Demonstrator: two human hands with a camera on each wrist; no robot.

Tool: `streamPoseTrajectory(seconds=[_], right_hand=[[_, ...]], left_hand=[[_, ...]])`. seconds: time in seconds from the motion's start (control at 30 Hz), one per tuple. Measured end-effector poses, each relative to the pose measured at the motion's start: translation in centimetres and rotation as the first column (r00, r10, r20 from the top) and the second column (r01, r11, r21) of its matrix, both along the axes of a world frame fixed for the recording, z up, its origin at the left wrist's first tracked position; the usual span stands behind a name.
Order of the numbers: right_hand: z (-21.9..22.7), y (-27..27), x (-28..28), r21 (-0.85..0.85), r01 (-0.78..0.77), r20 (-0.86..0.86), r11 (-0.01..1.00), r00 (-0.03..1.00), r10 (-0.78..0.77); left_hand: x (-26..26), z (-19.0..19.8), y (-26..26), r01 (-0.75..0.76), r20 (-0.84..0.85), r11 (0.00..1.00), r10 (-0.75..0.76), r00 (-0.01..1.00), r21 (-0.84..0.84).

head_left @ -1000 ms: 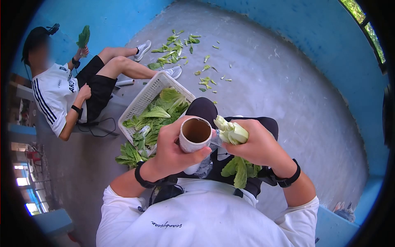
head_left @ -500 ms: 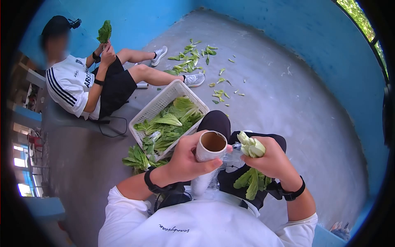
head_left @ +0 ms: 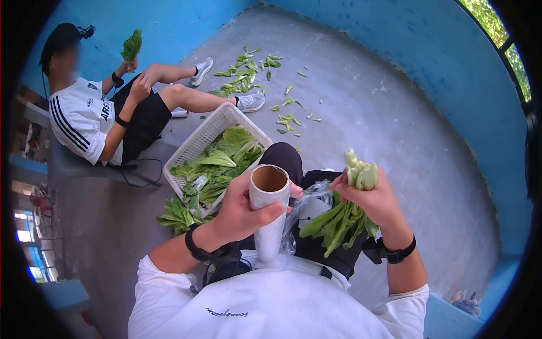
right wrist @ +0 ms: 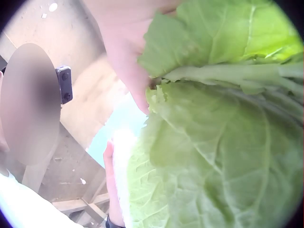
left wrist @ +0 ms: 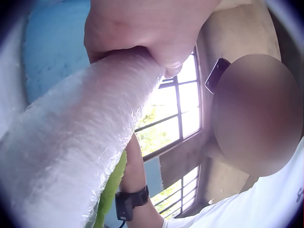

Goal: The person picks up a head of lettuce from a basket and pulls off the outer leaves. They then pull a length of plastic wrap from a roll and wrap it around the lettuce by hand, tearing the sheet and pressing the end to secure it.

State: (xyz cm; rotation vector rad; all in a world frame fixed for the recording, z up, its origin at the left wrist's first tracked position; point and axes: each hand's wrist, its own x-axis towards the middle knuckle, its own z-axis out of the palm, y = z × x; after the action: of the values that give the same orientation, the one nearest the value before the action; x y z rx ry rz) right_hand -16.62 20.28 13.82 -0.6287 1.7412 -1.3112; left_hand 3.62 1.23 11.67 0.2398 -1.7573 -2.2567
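My left hand point(head_left: 237, 206) grips a roll of cling film point(head_left: 270, 229) near its upper end, thumb across the front and the open cardboard core facing up. In the left wrist view the wrapped roll point(left wrist: 71, 142) slants down from under that hand point(left wrist: 147, 23). My right hand point(head_left: 372, 195) holds a bunch of leafy greens point(head_left: 339, 223) round its stems, pale cut ends up and leaves hanging below. Between roll and bunch runs a crumpled strip of clear film point(head_left: 302, 203). Broad leaves point(right wrist: 223, 142) fill much of the right wrist view.
Ahead on the left stands a white plastic basket point(head_left: 180, 152) of greens, with another bunch point(head_left: 179, 216) beside it. Trimmed leaves point(head_left: 243, 76) lie scattered on the grey floor. A seated person point(head_left: 90, 113) at the left holds a leaf point(head_left: 131, 45). Blue walls point(head_left: 395, 34) surround the floor.
My right hand has moved away from the roll, lifting the bunch and showing more of its leaves. The film between them is drawn out longer. The seated person's one hand has lowered from the leaf.
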Motion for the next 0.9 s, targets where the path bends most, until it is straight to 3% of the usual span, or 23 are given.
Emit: streamPoseTrajectory(seconds=[0.07,0.17,0.3,0.4,0.47,0.57,0.7,0.9], right_hand=[[0.0,0.0,-0.1,-0.02,0.051,-0.116,0.998,0.992,-0.053],[0.9,-0.2,0.6,-0.119,0.008,-0.191,0.993,0.981,-0.031],[1.5,-1.1,1.8,-0.17,-0.171,-0.295,0.97,0.948,0.116],[1.7,-1.4,2.2,-0.128,-0.179,-0.346,0.975,0.93,0.125],[1.7,-1.6,2.6,-0.103,-0.188,-0.378,0.977,0.916,0.136],[1.5,-1.6,3.1,-0.053,-0.123,-0.355,0.991,0.93,0.097],[1.3,-1.7,3.4,-0.042,-0.146,-0.264,0.988,0.956,0.129],[2.1,-2.0,3.4,-0.003,-0.207,-0.226,0.978,0.953,0.201]], left_hand=[[-0.2,0.2,0.0,-0.011,-0.008,0.999,0.01,1.0,-0.041],[-0.7,0.6,0.5,-0.004,-0.005,0.998,0.004,1.0,-0.058],[-1.1,1.5,0.7,0.042,0.041,0.996,-0.039,0.998,-0.084],[-1.5,1.2,0.6,0.059,0.047,0.987,-0.053,0.997,-0.147],[-1.6,1.8,0.5,0.072,0.019,0.957,-0.069,0.997,-0.28],[-1.1,1.9,0.7,0.061,-0.009,0.91,-0.071,0.997,-0.41],[-0.5,2.0,0.8,0.016,-0.078,0.831,-0.071,0.994,-0.556],[-0.3,2.5,0.5,-0.033,-0.153,0.809,-0.071,0.986,-0.587]])
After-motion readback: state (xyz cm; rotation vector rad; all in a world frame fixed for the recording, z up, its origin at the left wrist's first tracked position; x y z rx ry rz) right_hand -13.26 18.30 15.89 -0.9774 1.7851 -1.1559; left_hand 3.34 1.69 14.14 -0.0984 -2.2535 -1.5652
